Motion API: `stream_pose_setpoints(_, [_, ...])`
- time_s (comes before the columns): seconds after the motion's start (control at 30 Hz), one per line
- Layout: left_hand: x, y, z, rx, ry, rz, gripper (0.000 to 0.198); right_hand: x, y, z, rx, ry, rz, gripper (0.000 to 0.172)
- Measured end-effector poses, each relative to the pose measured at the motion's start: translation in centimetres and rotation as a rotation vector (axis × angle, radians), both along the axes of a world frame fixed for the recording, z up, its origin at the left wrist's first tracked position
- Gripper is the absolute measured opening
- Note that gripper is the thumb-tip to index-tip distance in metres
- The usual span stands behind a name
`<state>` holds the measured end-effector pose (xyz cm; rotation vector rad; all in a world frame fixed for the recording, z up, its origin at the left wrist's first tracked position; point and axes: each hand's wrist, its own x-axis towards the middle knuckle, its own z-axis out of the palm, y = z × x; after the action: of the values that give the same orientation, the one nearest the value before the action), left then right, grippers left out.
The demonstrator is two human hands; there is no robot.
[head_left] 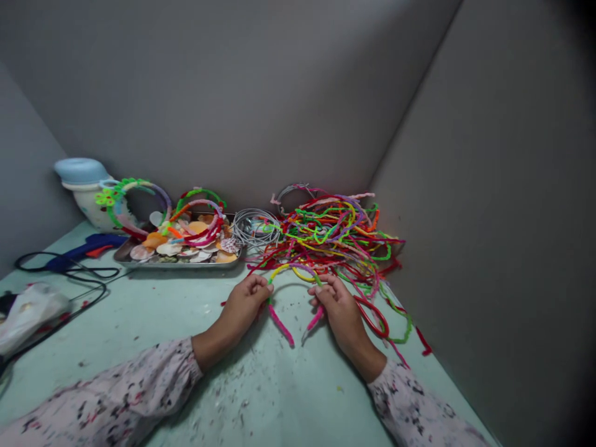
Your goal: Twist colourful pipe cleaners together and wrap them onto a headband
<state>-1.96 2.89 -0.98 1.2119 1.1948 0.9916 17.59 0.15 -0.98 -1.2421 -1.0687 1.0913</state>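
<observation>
Between my hands is a headband wrapped in pipe cleaners (282, 324), bent into an arch with its ends pointing toward me. Yellow and purple cover its top, green its sides and pink its ends. A bare grey tip shows at the right end. My left hand (246, 299) pinches the left side at the green part. On the opposite side, my right hand (339, 310) is closed on the band where green meets pink. Just beyond both hands lies a tangled heap of colourful pipe cleaners (321, 233).
A metal tray (186, 266) of seashells holds finished-looking wrapped hoops. Grey wire (256, 228) lies coiled beside it. At left are a blue glue gun (86, 248) with a black cord, a blue-lidded container (88, 192) and a white plastic bag (35, 313). Grey walls enclose the table.
</observation>
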Motion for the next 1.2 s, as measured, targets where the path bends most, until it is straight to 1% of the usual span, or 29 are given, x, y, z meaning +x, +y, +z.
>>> stream_pose_setpoints(0.2, [-0.1,0.0,0.1,-0.03,-0.025,0.026,0.029,0.0,1.3,0.4,-0.013,-0.017,0.01,0.032])
stream_pose_setpoints(0.33, [-0.1,0.0,0.4,-0.031,-0.062,0.048,0.028,0.0,2.1,0.3,0.012,-0.011,0.035,0.029])
stream_pose_setpoints(0.6, [0.0,0.0,0.2,-0.016,-0.069,0.037,0.025,0.3,1.9,-0.6,0.029,-0.018,0.023,0.03])
stream_pose_setpoints(0.77, [0.0,0.1,0.2,-0.015,-0.055,0.036,0.024,0.3,2.1,-0.7,0.018,0.004,0.023,0.03])
stream_pose_setpoints(0.97, [0.0,0.0,0.2,-0.015,-0.06,0.043,0.025,0.4,2.1,-0.9,0.027,-0.017,0.022,0.028])
stream_pose_setpoints(1.2, [0.0,0.1,0.0,-0.017,-0.045,0.042,0.025,0.3,2.0,-0.7,0.02,-0.009,0.028,0.028])
